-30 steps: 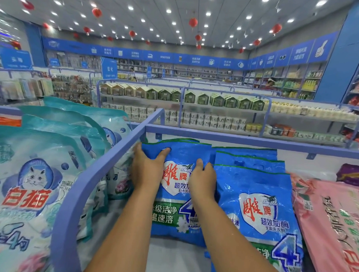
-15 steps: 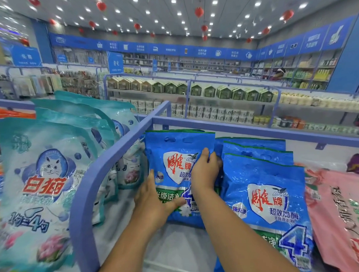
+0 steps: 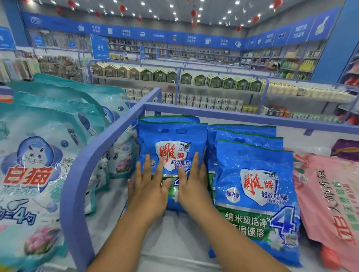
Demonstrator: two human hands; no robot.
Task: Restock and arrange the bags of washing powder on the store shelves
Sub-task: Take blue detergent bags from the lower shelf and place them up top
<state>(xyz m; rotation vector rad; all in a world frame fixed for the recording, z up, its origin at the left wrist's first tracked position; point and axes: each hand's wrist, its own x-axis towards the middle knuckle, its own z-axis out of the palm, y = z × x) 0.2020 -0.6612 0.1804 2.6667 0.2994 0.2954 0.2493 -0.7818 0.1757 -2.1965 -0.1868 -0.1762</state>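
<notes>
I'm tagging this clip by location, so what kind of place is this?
Most likely a supermarket or general store, in its laundry aisle. Both hands, left and right, press a blue washing powder bag on a railed shelf; more stocked shelves and blue category signs line the walls.

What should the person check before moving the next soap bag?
1. Left hand lies flat on the blue bag, fingers straight: ok.
2. Right hand lies flat on the same bag: ok.
3. That bag leans upright against the one behind it: ok.
4. Neighbouring blue bag stands beside it, label facing forward: ok.
5. Bare shelf floor in front for another bag: ok.
6. How many bags stand behind: cannot tell.
</notes>
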